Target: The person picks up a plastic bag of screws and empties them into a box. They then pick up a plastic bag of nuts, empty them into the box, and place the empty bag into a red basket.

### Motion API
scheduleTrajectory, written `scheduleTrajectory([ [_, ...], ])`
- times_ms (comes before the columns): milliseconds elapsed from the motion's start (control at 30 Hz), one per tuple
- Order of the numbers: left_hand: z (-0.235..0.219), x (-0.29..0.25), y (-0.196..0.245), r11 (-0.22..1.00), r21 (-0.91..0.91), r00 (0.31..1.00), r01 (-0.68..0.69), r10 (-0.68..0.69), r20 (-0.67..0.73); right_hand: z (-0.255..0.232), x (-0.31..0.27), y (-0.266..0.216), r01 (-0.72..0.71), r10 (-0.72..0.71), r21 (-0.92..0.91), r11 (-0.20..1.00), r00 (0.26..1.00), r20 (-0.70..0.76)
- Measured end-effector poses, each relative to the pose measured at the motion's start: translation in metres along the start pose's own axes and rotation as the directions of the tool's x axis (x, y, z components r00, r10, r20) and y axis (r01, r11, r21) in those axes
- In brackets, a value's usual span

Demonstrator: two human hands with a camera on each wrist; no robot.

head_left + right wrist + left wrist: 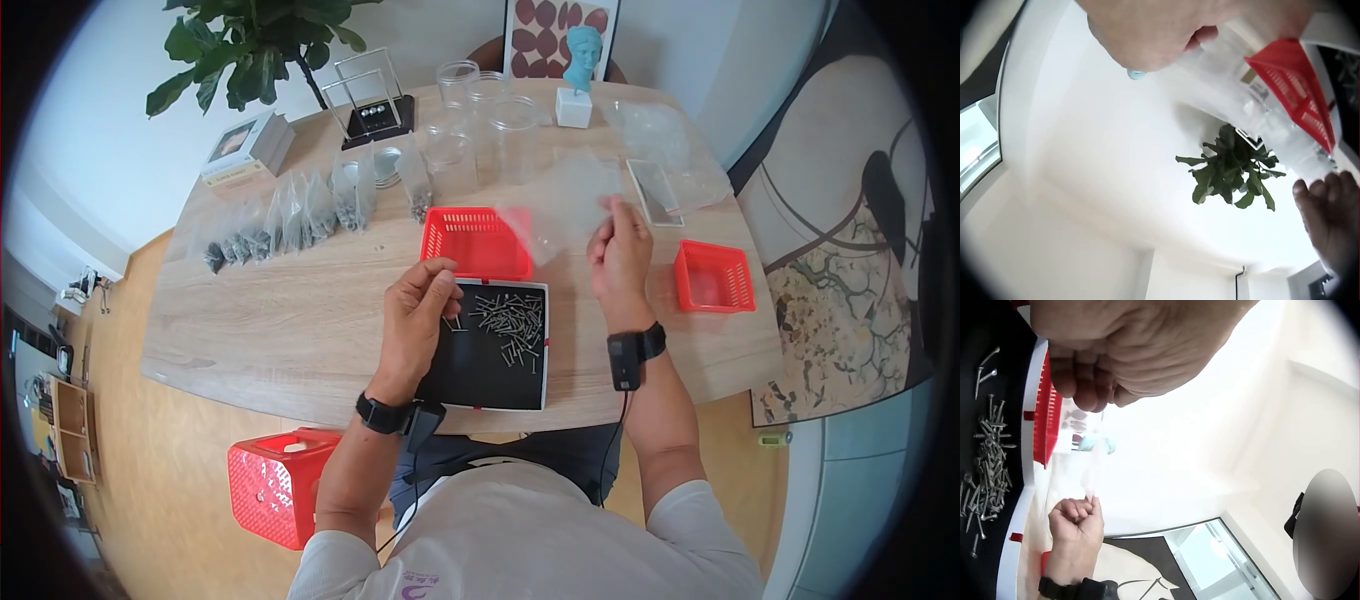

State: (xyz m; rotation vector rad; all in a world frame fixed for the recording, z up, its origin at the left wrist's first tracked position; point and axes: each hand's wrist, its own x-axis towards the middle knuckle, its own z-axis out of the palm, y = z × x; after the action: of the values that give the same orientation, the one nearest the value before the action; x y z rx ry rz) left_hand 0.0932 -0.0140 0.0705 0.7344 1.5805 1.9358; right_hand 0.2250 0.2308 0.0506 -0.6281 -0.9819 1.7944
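My right hand [622, 250] pinches a clear plastic bag [572, 190] between thumb and fingers, to the right of the red basket [478, 246]. The bag spreads out leftward, its near corner overlapping the basket's right end. Over the left side of a black-lined tray [450, 375] hovers my left hand [408, 315], fingers loosely curled, with nothing showing in its grip. A heap of screws [512, 318] lies in the tray's right half, and a few more show beside the left hand. In the left wrist view the curled fingers [1085, 387] hang over the basket side.
Filled bags [265, 232] stand in a row at the left, with clear jars [512, 130] behind. A second red basket [714, 277] sits at the right. Further back are a Newton's cradle [376, 112], a blue bust [582, 60] and more clear bags [680, 150].
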Motion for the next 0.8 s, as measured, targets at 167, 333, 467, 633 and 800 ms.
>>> scheduleTrajectory([
  [167,-0.012,0.002,-0.004,0.998,0.051,0.999,-0.023,0.025,-0.047,-0.014,0.021,-0.018,0.273,-0.279,-0.059,0.960,0.936,-0.212],
  [333,-0.033,0.003,-0.011,0.998,0.061,0.997,-0.030,0.035,-0.076,-0.020,0.033,-0.015,0.511,-0.561,-0.364,0.779,0.827,-0.039],
  [467,-0.044,0.003,-0.012,0.997,0.044,0.994,-0.060,0.063,-0.086,-0.042,0.047,0.002,0.588,-0.672,-0.685,0.430,0.715,0.193],
  [633,-0.056,0.003,-0.020,0.998,0.055,0.992,-0.034,0.041,-0.116,-0.048,0.048,0.008,0.418,-0.457,-0.816,0.399,0.862,0.218],
  [800,-0.068,0.007,-0.033,0.998,0.064,0.990,-0.004,0.013,-0.138,-0.047,0.048,0.005,0.483,-0.494,-0.757,0.440,0.834,0.245],
])
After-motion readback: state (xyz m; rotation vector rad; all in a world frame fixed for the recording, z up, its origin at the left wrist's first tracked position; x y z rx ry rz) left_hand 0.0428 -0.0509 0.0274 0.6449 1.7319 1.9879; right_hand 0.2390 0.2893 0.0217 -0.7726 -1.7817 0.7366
